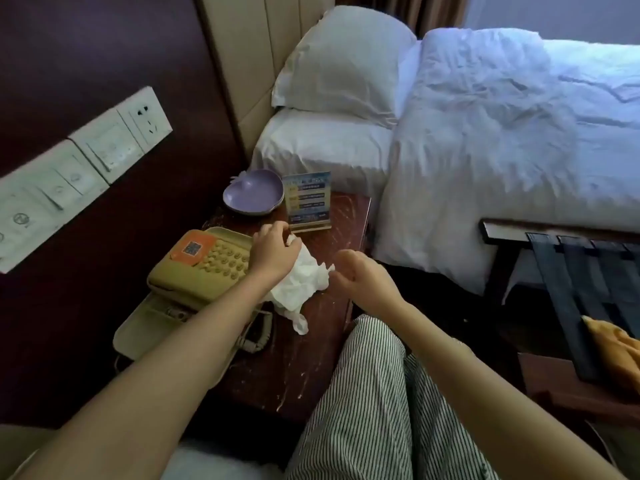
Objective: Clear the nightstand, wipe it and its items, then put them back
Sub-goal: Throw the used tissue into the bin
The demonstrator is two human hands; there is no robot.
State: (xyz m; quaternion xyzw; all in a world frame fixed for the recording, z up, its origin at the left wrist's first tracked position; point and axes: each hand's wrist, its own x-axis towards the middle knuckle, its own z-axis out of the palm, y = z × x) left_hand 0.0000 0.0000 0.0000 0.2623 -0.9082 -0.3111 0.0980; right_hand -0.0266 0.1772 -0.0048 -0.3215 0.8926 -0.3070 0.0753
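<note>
Both hands are over the nightstand (308, 362), just to the bed side of the telephone (204, 268). The left hand (273, 252) hangs right against the telephone's keypad edge, fingers bunched and pinching the top of a crumpled white tissue (299, 282), which trails down from it toward the near corner of the telephone. The right hand (362, 275) sits a little farther from the telephone, on the other side of the tissue. Its fingers are curled and one corner of the tissue reaches them, but I cannot tell whether it really pinches that corner or only touches it.

The telephone itself lies on the wall side of the top, with its coiled cord (254, 336) at its near end. Beyond the telephone, toward the headboard, stand a shallow purple dish (252, 192) and an upright printed card (306, 200), the card just beside the dish. The bare wood next to the telephone shows pale streaks.

To my eye the tissue is being opened out or gathered for wiping, and nothing tells me whether the things on top are waiting to be cleared or already back. The next move, I would say, needs the tissue folded into a firm pad, then either a free hand to lift the telephone, dish and card away, or the pad pressed flat to the wood beside the telephone.
</note>
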